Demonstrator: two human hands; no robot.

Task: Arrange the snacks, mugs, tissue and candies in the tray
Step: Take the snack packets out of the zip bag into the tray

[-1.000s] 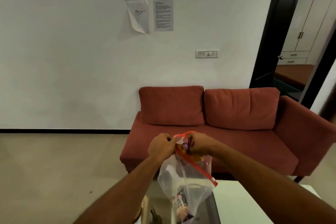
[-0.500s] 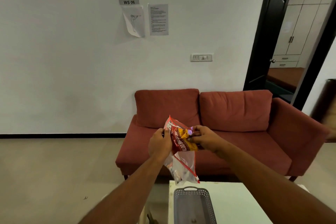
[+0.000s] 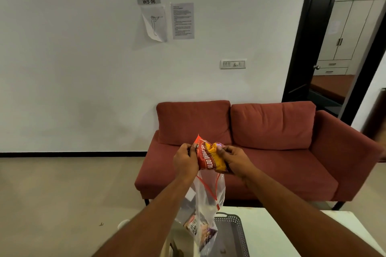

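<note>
A red and yellow snack packet point(image 3: 210, 157) is held up in front of me, above the mouth of a clear zip bag point(image 3: 205, 198) with a red seal. My left hand point(image 3: 184, 160) grips the bag's top edge at the packet's left side. My right hand point(image 3: 234, 159) pinches the packet's right side. The bag hangs down from my hands, and another snack packet point(image 3: 198, 230) shows inside near its bottom. Below it sits a grey perforated tray point(image 3: 239, 233) on a white table point(image 3: 277, 233).
A red two-seat sofa point(image 3: 261, 148) stands against the white wall beyond the table. A dark open door point(image 3: 309, 37) is at the right. Beige floor spreads to the left. Papers and a switch plate hang on the wall.
The red and yellow packet has risen out of the bag, which now hangs lower under my hands. The view has tilted down a little, showing more of the tray and table.
</note>
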